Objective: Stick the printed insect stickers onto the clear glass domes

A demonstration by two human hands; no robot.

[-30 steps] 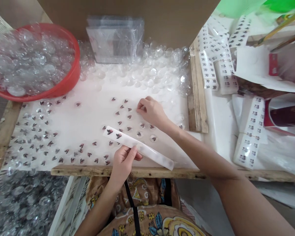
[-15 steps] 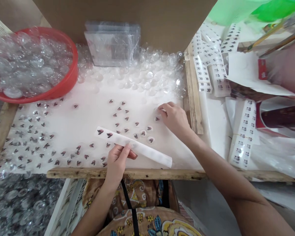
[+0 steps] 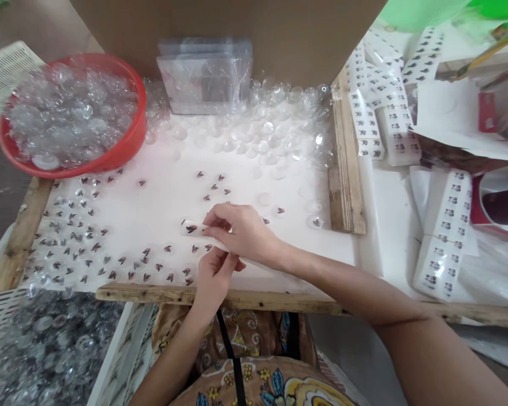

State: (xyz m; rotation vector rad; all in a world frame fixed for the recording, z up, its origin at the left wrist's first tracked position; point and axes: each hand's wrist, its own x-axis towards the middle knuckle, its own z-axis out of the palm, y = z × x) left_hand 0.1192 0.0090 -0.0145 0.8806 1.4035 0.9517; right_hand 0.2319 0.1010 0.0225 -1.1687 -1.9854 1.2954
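My left hand (image 3: 217,276) is closed on a white sticker strip (image 3: 192,230), its thumb on top, low over the white tabletop. A small dark and pink printed sticker (image 3: 191,228) shows at the strip's left end. Bent over the same strip, my right hand (image 3: 237,228) pinches at it with thumb and forefinger; it hides most of the strip's length. Around the hands lie clear domed discs with stickers on them, one (image 3: 281,210) to the right of my right hand and another (image 3: 316,222) by the wooden edge. Several more, such as this stickered disc (image 3: 146,252), lie to the left.
A red basin (image 3: 141,127) heaped with clear discs stands at the back left. Plain clear discs (image 3: 262,146) spread before a plastic-wrapped stack (image 3: 205,84) and a cardboard box (image 3: 254,25). Wooden strips (image 3: 342,186) edge the tabletop. Bundled sticker sheets (image 3: 442,237) lie at right.
My right hand has moved left from a stickered disc onto the strip in my left hand. A stickered disc now lies near the right wooden edge. The view has shifted slightly.
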